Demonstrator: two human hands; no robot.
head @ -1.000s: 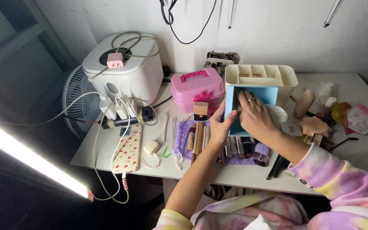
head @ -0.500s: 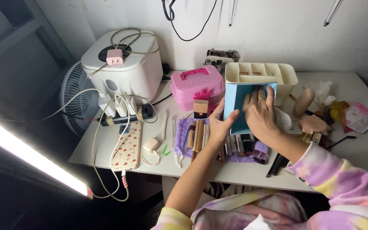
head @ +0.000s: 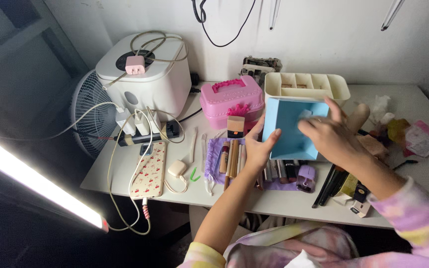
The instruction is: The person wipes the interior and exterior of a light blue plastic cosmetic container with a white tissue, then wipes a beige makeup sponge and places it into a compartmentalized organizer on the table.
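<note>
Above the bench, the left hand (head: 255, 149) is gripping the left wall of the blue box (head: 289, 134) with closed fingers — its opening is facing the person — while the right hand (head: 329, 138), fingers loosely curled, is resting at its right edge.

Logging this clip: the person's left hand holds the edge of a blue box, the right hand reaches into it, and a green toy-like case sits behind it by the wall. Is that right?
Not quite. The head view shows the case is pink, not green. The rest stands: the left hand holds the edge of the blue box and the right hand reaches into it.
</note>
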